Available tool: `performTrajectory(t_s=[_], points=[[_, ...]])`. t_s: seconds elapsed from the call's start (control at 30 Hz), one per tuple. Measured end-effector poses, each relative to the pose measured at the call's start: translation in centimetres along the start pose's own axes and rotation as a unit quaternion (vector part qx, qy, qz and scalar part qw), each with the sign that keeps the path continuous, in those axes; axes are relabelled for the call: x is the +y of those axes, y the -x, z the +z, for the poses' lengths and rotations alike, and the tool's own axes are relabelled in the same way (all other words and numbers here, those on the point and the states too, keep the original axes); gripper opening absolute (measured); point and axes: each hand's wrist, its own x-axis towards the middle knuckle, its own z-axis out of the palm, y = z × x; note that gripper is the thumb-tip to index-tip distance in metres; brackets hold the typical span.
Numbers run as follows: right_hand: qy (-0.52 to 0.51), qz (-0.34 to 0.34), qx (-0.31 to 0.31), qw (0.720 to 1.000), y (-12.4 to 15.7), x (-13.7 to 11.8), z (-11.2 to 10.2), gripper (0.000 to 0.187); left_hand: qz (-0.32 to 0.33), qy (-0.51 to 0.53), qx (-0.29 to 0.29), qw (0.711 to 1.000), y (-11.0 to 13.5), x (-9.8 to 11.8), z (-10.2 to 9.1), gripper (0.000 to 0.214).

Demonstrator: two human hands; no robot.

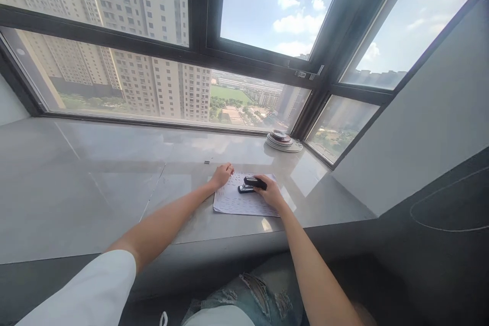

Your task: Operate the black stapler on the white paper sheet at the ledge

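Note:
A black stapler (pixel 248 189) is in my right hand (pixel 270 192), its top arm lifted away from the base and its front end pointing left. It is over printed sheets of paper (pixel 244 206) lying on the glossy sill. My left hand (pixel 222 175) is at the upper left corner of the paper, its fingers curled closed on the edge there. The fingertips of that hand are small and partly hidden. A short strip of what look like staples (pixel 207 162) lies on the sill beyond my left hand.
Round stacked discs, like plates or lids (pixel 284 142), stand at the window corner. The pale tiled sill (pixel 114 183) drops off at its front edge, close to my legs. Dark window frames (pixel 260 63) rise behind, and a white wall (pixel 416 112) slants on the right.

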Motion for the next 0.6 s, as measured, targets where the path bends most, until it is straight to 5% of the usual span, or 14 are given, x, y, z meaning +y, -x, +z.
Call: performTrajectory(t_s=[0.13,0.3,0.6], points=[[-0.111,0.048,0.075,0.990,1.2,1.4,-1.0,0.067,0.005,-0.009,-0.012,1.000,0.6,0.4,0.0,0.033],[-0.060,0.028,0.036,0.997,1.6,0.8,-0.5,0.039,0.029,-0.014,-0.026,0.999,1.3,1.2,0.4,0.036],[-0.020,-0.007,0.050,0.999,1.7,0.3,0.4,0.035,0.021,0.114,-0.091,0.989,0.7,0.1,1.1,0.047]])
